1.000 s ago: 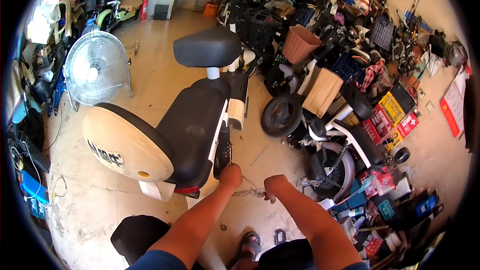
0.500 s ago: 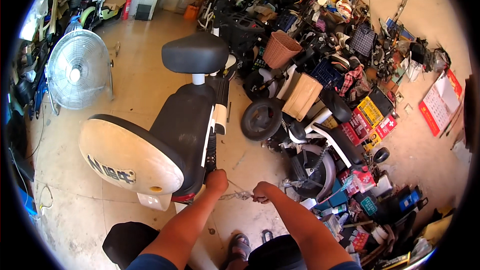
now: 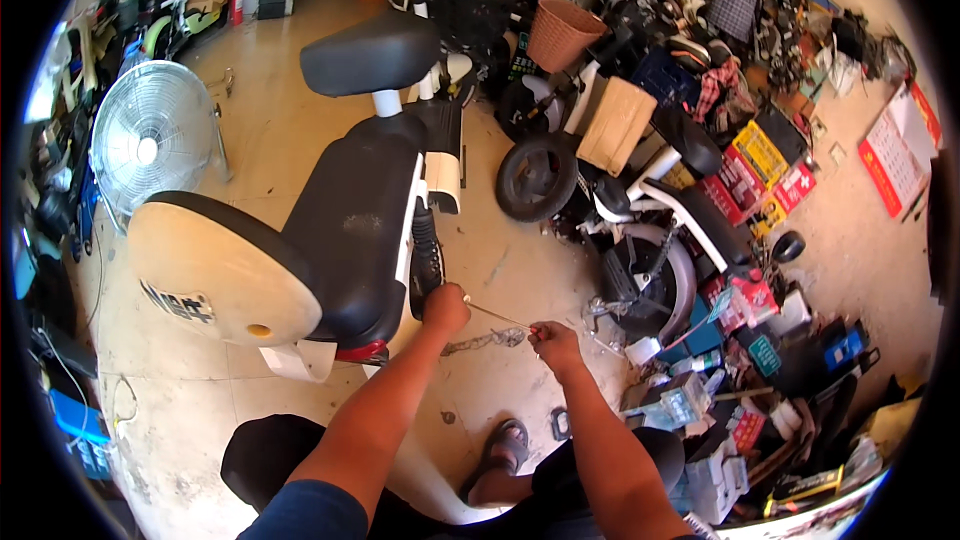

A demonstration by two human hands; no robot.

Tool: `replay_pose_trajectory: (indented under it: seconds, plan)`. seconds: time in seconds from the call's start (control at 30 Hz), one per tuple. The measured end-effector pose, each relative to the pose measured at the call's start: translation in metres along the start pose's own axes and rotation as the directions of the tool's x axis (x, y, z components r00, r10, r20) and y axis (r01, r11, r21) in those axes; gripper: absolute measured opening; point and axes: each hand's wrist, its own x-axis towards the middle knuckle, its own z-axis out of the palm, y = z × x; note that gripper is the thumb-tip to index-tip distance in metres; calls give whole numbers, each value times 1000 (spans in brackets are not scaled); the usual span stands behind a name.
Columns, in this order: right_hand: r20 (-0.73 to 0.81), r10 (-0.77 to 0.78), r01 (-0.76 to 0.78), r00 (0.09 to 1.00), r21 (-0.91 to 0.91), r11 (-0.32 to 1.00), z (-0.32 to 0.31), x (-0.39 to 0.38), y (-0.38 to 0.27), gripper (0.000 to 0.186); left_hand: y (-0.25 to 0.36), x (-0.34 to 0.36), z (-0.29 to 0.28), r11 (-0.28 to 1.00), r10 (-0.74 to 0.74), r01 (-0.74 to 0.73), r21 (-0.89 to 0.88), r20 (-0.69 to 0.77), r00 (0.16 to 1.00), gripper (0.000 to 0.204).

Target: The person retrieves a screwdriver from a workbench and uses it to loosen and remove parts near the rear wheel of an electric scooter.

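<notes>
A beige and black electric scooter point(image 3: 350, 210) stands at my left, its rounded rear backrest point(image 3: 220, 260) toward me. Beside its rear wheel and black shock absorber point(image 3: 427, 250), my left hand point(image 3: 447, 309) is closed at one end of a thin metal rod point(image 3: 498, 316). My right hand point(image 3: 555, 349) grips the rod's other end, to the right over the floor. Its exact kind does not show. Beneath it, a greyish chain-like strand point(image 3: 487, 341) lies on the floor. The scooter's parts behind my left hand are hidden.
A large round fan point(image 3: 150, 140) stands at the left. On the right are a second small scooter point(image 3: 650, 275), a loose tyre point(image 3: 537, 178), a cardboard box point(image 3: 617, 125), a brown basket point(image 3: 565, 33) and heaped parts. A sandal point(image 3: 508, 440) shows on my foot.
My view has shifted, and both hands appear higher in it. The right hand is farther from the left, and the straight rod between them shows more plainly.
</notes>
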Motion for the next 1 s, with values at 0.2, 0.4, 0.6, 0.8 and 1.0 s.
replay_pose_trajectory:
  seconds: [0.2,0.4,0.6,0.8,1.0]
  plan:
    - [-160,-503,260,849,-703,662,-3,-27,-13,22,2,1,0,995,19,-12,-98,66,998,13]
    - [-57,36,-58,998,-444,894,6,-22,-20,16,-16,7,2,960,-21,54,-273,122,992,19]
    - [3,467,-290,884,788,544,-7,-13,-7,16,11,8,-6,898,-157,253,-361,275,949,20]
    - [-203,-192,186,960,-49,981,-7,-15,6,19,-3,12,-1,860,-193,261,-439,195,962,16]
    - [-206,102,-58,973,210,976,6,-14,20,30,1,13,0,842,-266,307,-443,153,952,16]
